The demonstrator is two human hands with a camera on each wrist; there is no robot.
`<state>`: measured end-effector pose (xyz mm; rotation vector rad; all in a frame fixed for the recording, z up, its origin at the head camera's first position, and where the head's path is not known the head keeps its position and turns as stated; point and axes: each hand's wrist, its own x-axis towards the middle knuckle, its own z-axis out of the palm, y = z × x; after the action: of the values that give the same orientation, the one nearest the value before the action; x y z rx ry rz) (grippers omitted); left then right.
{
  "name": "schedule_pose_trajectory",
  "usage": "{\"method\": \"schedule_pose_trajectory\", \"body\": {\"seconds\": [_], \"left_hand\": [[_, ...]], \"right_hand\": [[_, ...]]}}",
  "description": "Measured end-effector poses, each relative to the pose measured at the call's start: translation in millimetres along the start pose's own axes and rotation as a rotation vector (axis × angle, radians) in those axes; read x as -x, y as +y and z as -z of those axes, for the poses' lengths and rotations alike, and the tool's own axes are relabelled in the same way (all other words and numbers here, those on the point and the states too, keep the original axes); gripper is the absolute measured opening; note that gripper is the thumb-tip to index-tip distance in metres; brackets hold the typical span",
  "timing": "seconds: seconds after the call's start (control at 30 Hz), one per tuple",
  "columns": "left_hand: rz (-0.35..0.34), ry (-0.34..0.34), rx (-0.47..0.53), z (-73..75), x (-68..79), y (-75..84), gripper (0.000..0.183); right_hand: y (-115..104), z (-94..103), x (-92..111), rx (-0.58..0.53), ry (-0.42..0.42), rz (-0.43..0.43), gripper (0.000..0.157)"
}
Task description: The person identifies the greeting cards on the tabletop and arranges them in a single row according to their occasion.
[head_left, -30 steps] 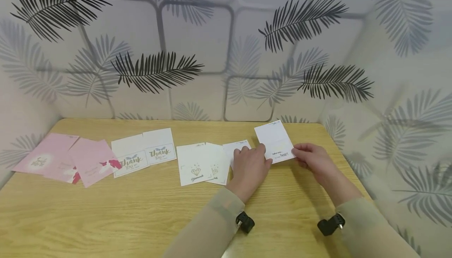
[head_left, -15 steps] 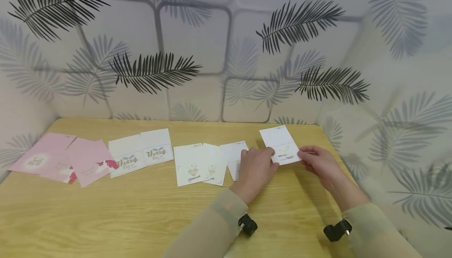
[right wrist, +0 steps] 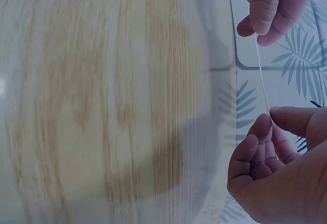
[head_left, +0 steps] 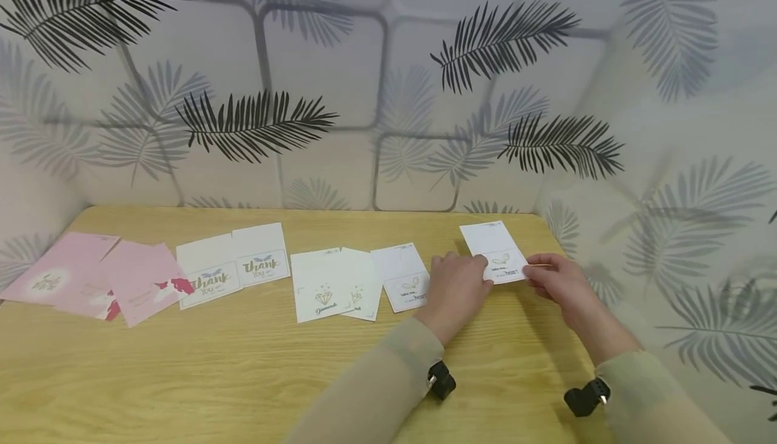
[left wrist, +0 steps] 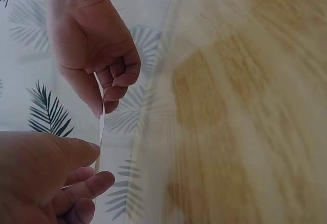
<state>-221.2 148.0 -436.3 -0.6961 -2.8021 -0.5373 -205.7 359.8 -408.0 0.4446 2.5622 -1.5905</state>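
A white greeting card point(head_left: 490, 241) with gold and black lettering is held at its two lower corners. My left hand point(head_left: 456, 292) pinches the left corner between thumb and fingers, and my right hand point(head_left: 561, 287) pinches the right one. Both wrist views show the card edge-on as a thin white line, clear of the table, between the left hand point(left wrist: 56, 175) and the right hand point(left wrist: 97, 55). A matching white card point(head_left: 397, 265) lies on the table just left of my left hand, its lower right part overlapped by that hand.
On the wooden table point(head_left: 243, 376), white diamond cards point(head_left: 312, 279) overlap left of the matching card. Farther left lie thank-you cards point(head_left: 261, 248) side by side, then several pink cards point(head_left: 142, 279). A leaf-patterned wall point(head_left: 358, 93) stands behind the table and at its right.
Both hands have carried the held card slightly right and lowered it. The matching card beside my left hand is now more uncovered. The view has shifted a little to the right.
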Motion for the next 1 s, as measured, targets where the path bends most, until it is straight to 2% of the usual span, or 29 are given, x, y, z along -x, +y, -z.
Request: {"method": "schedule_pose_trajectory", "body": {"seconds": [0.23,0.5,0.63,0.87,1.0], "left_hand": [[-0.048,-0.053,-0.055,-11.6,-10.4,15.1,0.022],[-0.060,-0.104,-0.123,-21.0,-19.0,33.2,0.023],[-0.061,-0.127,-0.134,-25.2,-23.1,42.6,0.023],[-0.087,-0.131,-0.144,-31.3,-31.1,53.0,0.021],[-0.088,-0.131,-0.145,-35.2,-35.8,57.0,0.018]], "right_hand": [[6.1,11.1,1.1,0.088,0.053,-0.025,0.044],[17.7,23.5,-1.5,0.170,0.102,0.039,0.040],[25.5,29.2,-3.4,0.211,0.134,0.042,0.041],[33.5,39.9,-5.6,0.300,0.129,0.007,0.048],[36.4,42.7,-7.6,0.302,0.122,0.003,0.049]]}}
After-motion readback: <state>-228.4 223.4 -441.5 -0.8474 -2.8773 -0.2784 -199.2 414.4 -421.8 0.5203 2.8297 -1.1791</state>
